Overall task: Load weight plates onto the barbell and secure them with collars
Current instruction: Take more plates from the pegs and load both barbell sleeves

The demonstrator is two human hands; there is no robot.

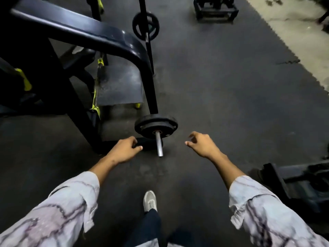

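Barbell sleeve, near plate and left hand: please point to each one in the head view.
Barbell sleeve [159, 144], head view, middle of the bare steel end.
Near plate [147, 126], head view, its black face.
Left hand [125, 150], head view, back of the hand.

bare shiny metal barbell sleeve [159, 143]; matt black rubbery weight plate [156, 124]; dull, scuffed rubber floor [222, 97]; glossy padded bench [74, 31].

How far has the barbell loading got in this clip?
Done: black weight plates sit on the near barbell sleeve. In hand: nothing; the left hand and right hand hover empty either side. Left: no collar shows on the bare sleeve end.
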